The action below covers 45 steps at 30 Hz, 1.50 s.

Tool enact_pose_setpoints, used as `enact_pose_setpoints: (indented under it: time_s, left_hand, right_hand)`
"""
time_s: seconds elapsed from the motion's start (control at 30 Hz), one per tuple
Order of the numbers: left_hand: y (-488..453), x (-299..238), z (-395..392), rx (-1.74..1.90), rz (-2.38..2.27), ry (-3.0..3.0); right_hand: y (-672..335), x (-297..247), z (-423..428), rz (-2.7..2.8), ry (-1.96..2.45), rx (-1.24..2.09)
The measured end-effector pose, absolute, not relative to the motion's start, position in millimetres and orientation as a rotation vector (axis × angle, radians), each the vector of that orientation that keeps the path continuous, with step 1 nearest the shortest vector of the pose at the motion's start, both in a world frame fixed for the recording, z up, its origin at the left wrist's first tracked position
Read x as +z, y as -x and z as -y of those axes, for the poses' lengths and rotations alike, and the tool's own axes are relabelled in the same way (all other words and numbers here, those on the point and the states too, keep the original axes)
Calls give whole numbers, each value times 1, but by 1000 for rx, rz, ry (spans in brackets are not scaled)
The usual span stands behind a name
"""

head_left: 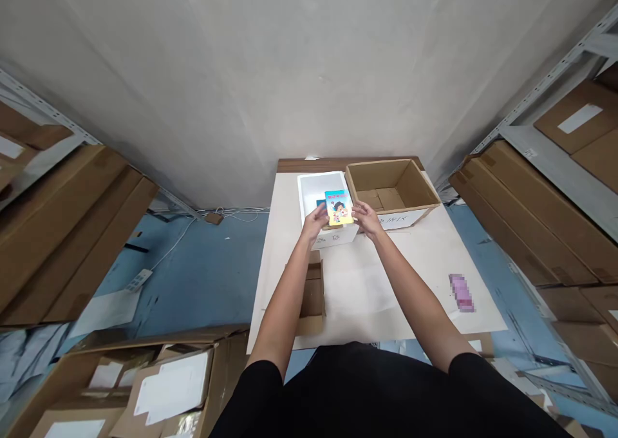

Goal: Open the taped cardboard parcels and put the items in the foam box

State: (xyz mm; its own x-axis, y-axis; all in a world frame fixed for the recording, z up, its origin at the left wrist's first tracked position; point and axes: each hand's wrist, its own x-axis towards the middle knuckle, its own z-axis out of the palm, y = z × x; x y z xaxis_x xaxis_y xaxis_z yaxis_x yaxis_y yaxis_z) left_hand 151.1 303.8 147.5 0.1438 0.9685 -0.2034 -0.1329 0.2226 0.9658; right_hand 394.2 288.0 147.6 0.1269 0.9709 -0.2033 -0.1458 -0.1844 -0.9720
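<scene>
Slippage is the main risk: the book (338, 207), a small bright thing with a cartoon cover, hangs above the front rim of the white box (313, 190), pinched only at its side edges. The left hand (316, 222) clamps fingers and thumb on its left edge, and the right hand (367, 219) grips its right edge in the same way. Both arms are stretched far out, so I judge the grip to be light and poorly braced. If either hand lets go too early, the book could tip, strike the rim and land on the counter (367, 290) in front of the white box rather than inside it.

A blue item shows inside the white box beneath the book. The book hides most of it, so how flat it lies cannot be told. A book laid on it askew could end up slanted.

The brown box (393, 190) stands open, touching or just right of the white box, and the right hand is close to its near corner. A careless move sideways could knock that corner or drop the book into the wrong box.

The carton (313, 296), nearer the person than the white box, sits under the left forearm at the counter's edge. A lowered arm could push it off.
</scene>
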Motion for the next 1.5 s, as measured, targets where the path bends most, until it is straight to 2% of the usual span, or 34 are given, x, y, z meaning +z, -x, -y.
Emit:
enact_pose_setpoints:
  time_s: [0.2,0.5,0.67,0.87,1.03,1.3,1.5]
  left_hand:
    - [-145,144,-307,1193,-1241,-1155]
    - [-170,98,-222,1083,-1294,-1114]
    - [-208,36,-144,815,-1432,-1199]
    - [-237,-49,-48,288,-1709,-1213]
    - [-245,-85,-5,22,-1798,-1133]
    - [-308,-97,9,371,-1332,-1117]
    - [-291,-51,4,688,-1090,-1025]
  right_hand:
    - [-404,135,-279,825,1443,1233]
    - [-430,98,-180,802,1448,1388]
    - [-476,36,-117,798,1559,1392]
    - [-529,-56,-40,960,1863,1381]
    - [-537,-96,1,1150,2013,1468]
    - [-488,-97,9,1138,1854,1513]
    - [-451,-55,-7,965,1657,1466]
